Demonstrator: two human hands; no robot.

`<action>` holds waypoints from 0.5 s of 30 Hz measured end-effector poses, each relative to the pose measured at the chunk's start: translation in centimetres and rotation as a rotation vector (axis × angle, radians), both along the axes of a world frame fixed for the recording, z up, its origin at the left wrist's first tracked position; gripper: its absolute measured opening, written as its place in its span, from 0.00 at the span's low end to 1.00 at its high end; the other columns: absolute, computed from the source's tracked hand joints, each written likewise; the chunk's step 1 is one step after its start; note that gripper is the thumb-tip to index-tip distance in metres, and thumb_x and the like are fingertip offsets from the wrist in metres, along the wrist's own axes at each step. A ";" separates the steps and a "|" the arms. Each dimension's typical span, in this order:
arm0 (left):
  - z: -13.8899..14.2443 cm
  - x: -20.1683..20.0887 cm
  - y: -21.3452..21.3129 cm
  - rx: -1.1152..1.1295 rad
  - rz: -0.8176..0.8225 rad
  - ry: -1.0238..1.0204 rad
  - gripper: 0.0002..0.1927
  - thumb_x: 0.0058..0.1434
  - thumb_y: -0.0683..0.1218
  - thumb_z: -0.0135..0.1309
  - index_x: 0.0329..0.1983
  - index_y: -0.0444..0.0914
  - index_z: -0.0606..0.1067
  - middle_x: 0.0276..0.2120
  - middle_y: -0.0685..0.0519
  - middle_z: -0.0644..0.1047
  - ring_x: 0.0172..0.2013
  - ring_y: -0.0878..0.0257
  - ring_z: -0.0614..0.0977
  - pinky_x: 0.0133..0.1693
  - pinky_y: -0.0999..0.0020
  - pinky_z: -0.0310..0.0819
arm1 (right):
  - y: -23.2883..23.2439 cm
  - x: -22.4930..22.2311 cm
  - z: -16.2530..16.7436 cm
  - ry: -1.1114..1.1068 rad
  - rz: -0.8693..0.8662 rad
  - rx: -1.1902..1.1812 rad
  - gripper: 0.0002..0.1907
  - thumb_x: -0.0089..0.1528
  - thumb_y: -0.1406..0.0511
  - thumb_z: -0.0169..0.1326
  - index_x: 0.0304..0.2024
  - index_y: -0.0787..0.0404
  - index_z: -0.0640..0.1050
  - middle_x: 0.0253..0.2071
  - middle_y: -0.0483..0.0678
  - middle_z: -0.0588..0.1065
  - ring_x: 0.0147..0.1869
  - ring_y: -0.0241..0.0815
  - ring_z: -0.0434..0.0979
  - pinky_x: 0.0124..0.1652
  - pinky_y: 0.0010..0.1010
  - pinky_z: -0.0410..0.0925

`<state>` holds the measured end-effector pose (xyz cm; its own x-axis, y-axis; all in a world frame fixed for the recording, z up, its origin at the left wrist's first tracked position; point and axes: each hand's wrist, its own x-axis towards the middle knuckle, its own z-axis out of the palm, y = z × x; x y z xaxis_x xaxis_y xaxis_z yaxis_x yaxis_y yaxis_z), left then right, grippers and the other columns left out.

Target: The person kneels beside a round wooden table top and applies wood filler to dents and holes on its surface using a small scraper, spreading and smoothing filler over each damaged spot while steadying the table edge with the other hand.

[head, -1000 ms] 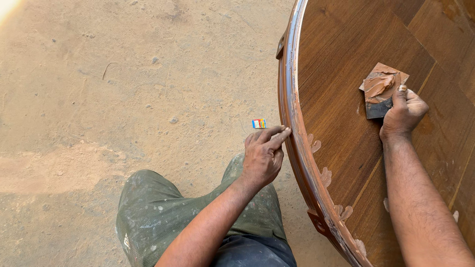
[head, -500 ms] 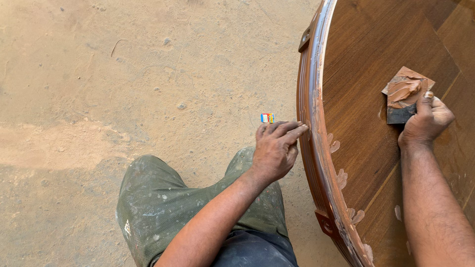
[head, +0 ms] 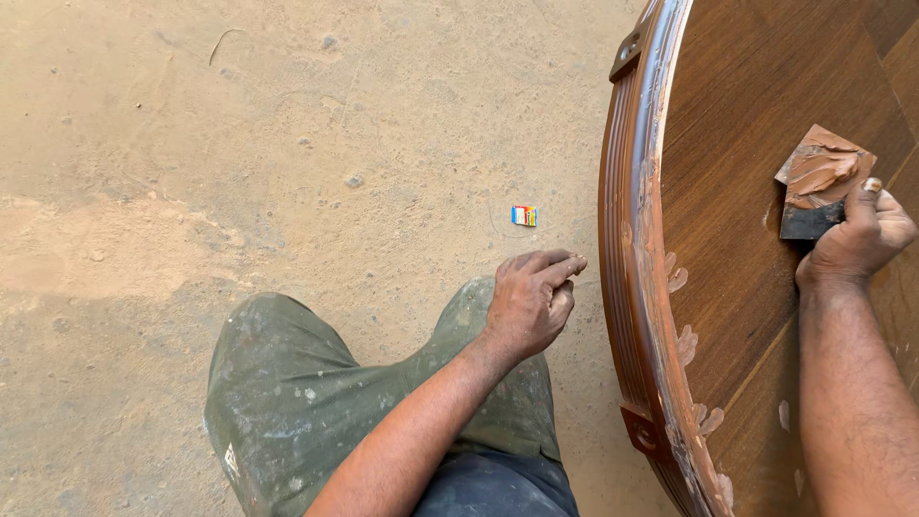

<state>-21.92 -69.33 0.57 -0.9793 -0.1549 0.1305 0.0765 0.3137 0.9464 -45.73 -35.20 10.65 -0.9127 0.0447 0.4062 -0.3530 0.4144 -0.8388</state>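
Observation:
A round dark wooden tabletop (head: 747, 144) with a ribbed rim (head: 627, 239) fills the right side. Daubs of brown filler paste (head: 682, 345) sit along the rim's inner edge. My right hand (head: 857, 239) rests on the tabletop and grips a flat scraper blade (head: 814, 187) loaded with brown paste. My left hand (head: 531, 302) hovers just left of the rim, fingers curled together with the fingertips pinched and nothing visible in them.
The dusty sandy floor (head: 239, 144) spreads to the left. A small colourful packet (head: 524, 215) lies on it near my left hand. My knees in paint-stained green trousers (head: 306, 402) are at the bottom. Metal brackets (head: 629, 48) sit on the rim.
The view has shifted, so the tabletop sits farther right. My left hand stays by the rim with fingers curled; my right hand still holds the scraper on the wood.

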 end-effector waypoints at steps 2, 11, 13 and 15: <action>-0.2 0.0 -0.1 0.034 0.022 -0.005 0.17 0.65 0.43 0.52 0.56 0.45 0.79 0.55 0.51 0.79 0.60 0.57 0.76 0.66 0.51 0.60 | 0.0 -0.2 0.0 -0.014 -0.026 -0.029 0.12 0.77 0.68 0.46 0.44 0.68 0.77 0.42 0.49 0.80 0.43 0.36 0.83 0.45 0.30 0.79; -1.0 4.5 2.0 0.192 -0.075 -0.068 0.17 0.65 0.44 0.53 0.57 0.44 0.79 0.56 0.49 0.79 0.59 0.53 0.78 0.62 0.53 0.70 | 3.0 -1.4 0.2 0.029 0.078 -0.084 0.15 0.78 0.62 0.54 0.38 0.65 0.74 0.37 0.45 0.75 0.40 0.36 0.75 0.39 0.27 0.69; -0.6 7.1 3.8 0.137 -0.205 -0.085 0.17 0.65 0.44 0.54 0.58 0.44 0.78 0.57 0.46 0.76 0.59 0.51 0.76 0.62 0.51 0.67 | 3.0 -1.2 0.5 0.013 0.077 -0.098 0.14 0.77 0.63 0.54 0.37 0.64 0.74 0.36 0.46 0.77 0.40 0.36 0.77 0.42 0.31 0.72; 0.1 9.6 5.6 0.132 -0.294 -0.034 0.18 0.66 0.44 0.53 0.60 0.43 0.76 0.58 0.46 0.75 0.58 0.51 0.77 0.61 0.51 0.68 | 2.5 -0.8 1.0 0.009 0.088 -0.099 0.12 0.75 0.64 0.55 0.36 0.63 0.74 0.35 0.47 0.77 0.39 0.37 0.78 0.43 0.33 0.75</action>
